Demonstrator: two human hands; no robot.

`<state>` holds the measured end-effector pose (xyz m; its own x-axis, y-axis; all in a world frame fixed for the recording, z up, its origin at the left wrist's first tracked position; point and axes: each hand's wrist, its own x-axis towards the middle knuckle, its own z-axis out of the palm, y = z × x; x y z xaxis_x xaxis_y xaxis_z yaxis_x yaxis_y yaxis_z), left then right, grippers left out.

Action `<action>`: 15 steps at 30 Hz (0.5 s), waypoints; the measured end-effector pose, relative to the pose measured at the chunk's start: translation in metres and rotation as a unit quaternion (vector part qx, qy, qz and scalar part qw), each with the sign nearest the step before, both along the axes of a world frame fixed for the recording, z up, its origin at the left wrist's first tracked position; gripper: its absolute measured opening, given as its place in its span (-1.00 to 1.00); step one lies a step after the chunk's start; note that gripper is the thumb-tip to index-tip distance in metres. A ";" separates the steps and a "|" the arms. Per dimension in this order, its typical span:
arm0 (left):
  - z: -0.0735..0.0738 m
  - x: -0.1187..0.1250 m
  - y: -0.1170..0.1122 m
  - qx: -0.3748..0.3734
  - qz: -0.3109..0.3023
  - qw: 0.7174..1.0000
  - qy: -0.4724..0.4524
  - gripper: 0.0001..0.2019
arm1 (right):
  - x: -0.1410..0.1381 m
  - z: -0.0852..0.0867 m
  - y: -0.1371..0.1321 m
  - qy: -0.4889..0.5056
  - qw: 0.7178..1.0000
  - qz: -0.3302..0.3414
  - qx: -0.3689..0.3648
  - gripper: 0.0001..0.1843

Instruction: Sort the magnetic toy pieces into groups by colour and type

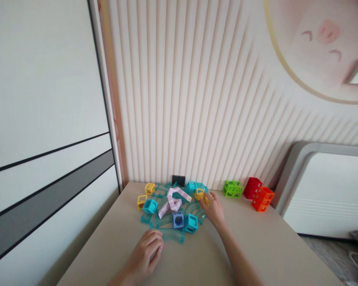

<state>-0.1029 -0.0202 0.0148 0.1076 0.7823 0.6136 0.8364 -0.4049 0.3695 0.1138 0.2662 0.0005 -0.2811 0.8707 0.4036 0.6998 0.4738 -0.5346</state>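
My right hand [214,208] reaches to the back right of a pile of blocks. Its thumb and fingers close round a yellow cube block [207,200], which they partly cover. Just left of it sits another yellow cube frame [199,194]. My left hand [148,251] rests on the table at the pile's front, its fingers curled with nothing visible in them. Close to it lies a clear teal curved track piece [174,235]. A blue cube [178,219] and a teal cube [191,223] stand between my hands. A bent lilac strip [174,204] lies across the pile.
The table [193,262] meets a ribbed wall [167,99]. At the right back are green cubes [233,188], a red block [252,187] and orange cubes [262,199]. A small black panel [178,180] leans on the wall. A white cabinet [47,99] stands left.
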 end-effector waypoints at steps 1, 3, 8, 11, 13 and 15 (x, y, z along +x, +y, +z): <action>-0.001 0.000 0.000 -0.002 0.001 1.000 0.000 -0.79 | -0.004 0.000 0.001 -0.008 1.000 0.000 -0.001 -0.55; -0.002 -0.001 -0.001 -0.006 0.003 1.000 -0.002 -0.80 | -0.008 0.000 0.003 -0.020 1.000 0.001 0.000 -0.55; -0.003 -0.002 -0.001 -0.019 -0.007 1.000 -0.006 -0.80 | -0.006 -0.007 0.003 -0.023 1.000 0.009 0.014 -0.56; -0.002 -0.001 0.000 -0.034 -0.010 0.999 -0.002 -0.80 | -0.002 -0.009 0.005 -0.012 1.000 0.005 0.024 -0.58; 0.000 -0.002 -0.001 -0.036 -0.013 0.999 0.001 -0.80 | 0.000 -0.010 0.008 -0.001 0.999 0.001 0.035 -0.59; 0.000 -0.002 -0.002 -0.035 -0.012 0.999 -0.001 -0.80 | 0.002 -0.010 0.011 0.012 0.999 -0.003 0.048 -0.60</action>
<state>-0.1053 -0.0217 0.0148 0.1261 0.8205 0.5576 0.8258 -0.3982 0.3992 0.1156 0.2770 -0.0097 -0.2648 0.8292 0.4922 0.6904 0.5194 -0.5036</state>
